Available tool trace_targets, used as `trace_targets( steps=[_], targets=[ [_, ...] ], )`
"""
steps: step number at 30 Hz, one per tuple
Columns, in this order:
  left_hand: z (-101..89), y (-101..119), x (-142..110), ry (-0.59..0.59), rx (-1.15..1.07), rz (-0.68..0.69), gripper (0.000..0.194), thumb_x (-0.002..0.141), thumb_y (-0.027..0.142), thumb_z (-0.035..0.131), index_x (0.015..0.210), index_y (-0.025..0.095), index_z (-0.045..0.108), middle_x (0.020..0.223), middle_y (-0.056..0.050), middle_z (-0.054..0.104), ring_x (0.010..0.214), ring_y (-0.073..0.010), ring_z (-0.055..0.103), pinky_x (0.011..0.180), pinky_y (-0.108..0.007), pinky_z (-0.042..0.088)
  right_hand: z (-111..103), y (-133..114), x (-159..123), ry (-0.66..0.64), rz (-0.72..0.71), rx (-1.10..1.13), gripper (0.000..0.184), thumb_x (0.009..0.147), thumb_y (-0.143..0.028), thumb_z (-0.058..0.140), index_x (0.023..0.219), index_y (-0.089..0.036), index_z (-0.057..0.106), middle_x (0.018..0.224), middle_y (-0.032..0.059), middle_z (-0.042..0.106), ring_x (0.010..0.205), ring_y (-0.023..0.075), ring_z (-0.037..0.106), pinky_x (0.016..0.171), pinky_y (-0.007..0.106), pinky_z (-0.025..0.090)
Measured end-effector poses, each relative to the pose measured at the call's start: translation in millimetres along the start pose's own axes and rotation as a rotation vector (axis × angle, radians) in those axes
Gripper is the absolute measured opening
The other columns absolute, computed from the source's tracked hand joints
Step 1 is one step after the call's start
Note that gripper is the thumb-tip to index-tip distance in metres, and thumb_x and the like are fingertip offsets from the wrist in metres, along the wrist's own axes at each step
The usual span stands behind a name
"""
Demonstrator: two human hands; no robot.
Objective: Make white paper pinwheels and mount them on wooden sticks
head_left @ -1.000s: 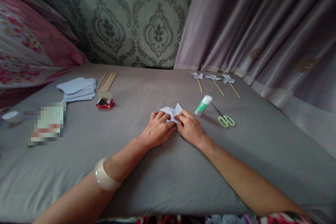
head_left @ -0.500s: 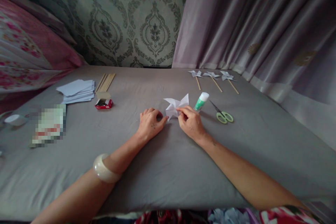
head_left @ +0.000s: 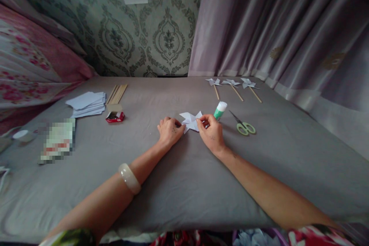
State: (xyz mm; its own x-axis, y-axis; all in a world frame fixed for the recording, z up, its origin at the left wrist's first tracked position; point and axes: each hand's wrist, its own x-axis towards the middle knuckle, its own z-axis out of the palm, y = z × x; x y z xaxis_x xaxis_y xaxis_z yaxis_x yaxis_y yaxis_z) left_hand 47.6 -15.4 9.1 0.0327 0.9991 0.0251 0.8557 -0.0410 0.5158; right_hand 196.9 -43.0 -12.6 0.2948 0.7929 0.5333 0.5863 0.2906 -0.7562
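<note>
A white paper pinwheel [head_left: 190, 120] lies between my two hands on the grey cloth. My left hand [head_left: 170, 130] pinches its left edge between thumb and fingers. From the other side my right hand [head_left: 211, 132] is closed on the right part of the paper, its fingertips hiding that edge. Just behind the right hand stands a green and white glue stick [head_left: 220, 110], partly covered by the knuckles. To its right rest scissors [head_left: 245, 127] with pale green handles.
Three finished-looking pinwheels on sticks [head_left: 231, 83] lie at the back right. On the left are a stack of white paper [head_left: 88, 103], several wooden sticks [head_left: 117, 94], a small open red box [head_left: 114, 117] and a blurred packet [head_left: 59, 140]. A purple curtain [head_left: 230, 27] hangs behind.
The pinwheel now sits flatter, its upper right blade lower than before. My left hand has shifted slightly right, and the right fingers have moved along the paper. The whole view has tilted a little.
</note>
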Motion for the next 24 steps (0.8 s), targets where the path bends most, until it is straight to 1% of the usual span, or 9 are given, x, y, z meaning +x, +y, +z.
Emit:
trace_targets(
  steps=[6,10,13,16,18,21,23,24],
  targets=[
    [4.5,7,6,0.027,-0.005,-0.071,0.022,0.075,0.033,0.059,0.087,0.02,0.072,0.11,-0.012,0.061,0.109,-0.0295,0.05,0.09,-0.04,0.038,1,0,1,-0.007,-0.004,0.048,0.013,0.081,-0.032,0.056,0.078,-0.02,0.056,0.069,0.0014,0.063,0.056,0.0125,0.054,0.059,0.026,0.045],
    [2.2,7,10,0.03,-0.027,-0.063,0.02,0.077,0.031,0.058,0.085,0.021,0.073,0.11,-0.011,0.063,0.109,-0.0293,0.051,0.089,-0.04,0.039,-1,-1,1,-0.016,-0.011,0.055,0.013,0.082,-0.032,0.055,0.079,-0.019,0.056,0.07,0.0018,0.064,0.057,0.0127,0.054,0.059,0.026,0.045],
    [-1.4,-4,16,-0.008,-0.108,-0.011,0.021,0.078,0.029,0.057,0.085,0.019,0.073,0.101,-0.011,0.068,0.1,-0.0269,0.057,0.084,-0.037,0.041,-4,-2,0,-0.029,-0.023,0.059,0.012,0.082,-0.031,0.056,0.079,-0.019,0.055,0.07,0.0016,0.064,0.058,0.0127,0.055,0.059,0.026,0.045],
    [-7.8,-21,23,-0.074,-0.278,0.057,0.022,0.077,0.029,0.056,0.084,0.015,0.072,0.082,-0.007,0.069,0.079,-0.0199,0.06,0.072,-0.029,0.043,-5,-3,-1,-0.038,-0.037,0.067,0.013,0.082,-0.032,0.055,0.08,-0.019,0.055,0.069,0.001,0.063,0.058,0.0127,0.055,0.058,0.026,0.045],
    [-13.7,-32,28,-0.108,-0.373,0.107,0.022,0.075,0.031,0.057,0.08,0.015,0.07,0.075,-0.004,0.067,0.07,-0.0164,0.058,0.064,-0.026,0.042,-6,-2,-2,-0.058,-0.05,0.072,0.013,0.083,-0.032,0.055,0.081,-0.019,0.055,0.069,0.0008,0.063,0.057,0.0126,0.055,0.057,0.025,0.046],
    [-23.0,-45,33,-0.116,-0.47,0.15,0.023,0.073,0.034,0.057,0.077,0.014,0.068,0.069,-0.002,0.064,0.063,-0.013,0.053,0.059,-0.023,0.039,-7,-1,-3,-0.111,-0.087,0.044,0.011,0.084,-0.03,0.054,0.083,-0.02,0.055,0.07,0.0011,0.063,0.058,0.0132,0.056,0.058,0.026,0.048],
    [-27.3,-51,36,-0.104,-0.51,0.162,0.023,0.072,0.034,0.058,0.077,0.014,0.067,0.067,-0.001,0.062,0.06,-0.0117,0.05,0.056,-0.022,0.037,-9,0,-4,-0.161,-0.156,-0.001,0.007,0.084,-0.025,0.053,0.087,-0.02,0.056,0.075,0.0023,0.064,0.06,0.014,0.057,0.062,0.028,0.05],
    [-28.5,-53,37,-0.104,-0.524,0.167,0.022,0.071,0.034,0.058,0.077,0.014,0.067,0.066,0.0,0.061,0.06,-0.0112,0.049,0.056,-0.022,0.036,-10,0,-4,-0.197,-0.209,-0.028,0.008,0.083,-0.02,0.052,0.09,-0.02,0.056,0.08,0.0036,0.064,0.063,0.0146,0.058,0.065,0.029,0.05]
  ],
)
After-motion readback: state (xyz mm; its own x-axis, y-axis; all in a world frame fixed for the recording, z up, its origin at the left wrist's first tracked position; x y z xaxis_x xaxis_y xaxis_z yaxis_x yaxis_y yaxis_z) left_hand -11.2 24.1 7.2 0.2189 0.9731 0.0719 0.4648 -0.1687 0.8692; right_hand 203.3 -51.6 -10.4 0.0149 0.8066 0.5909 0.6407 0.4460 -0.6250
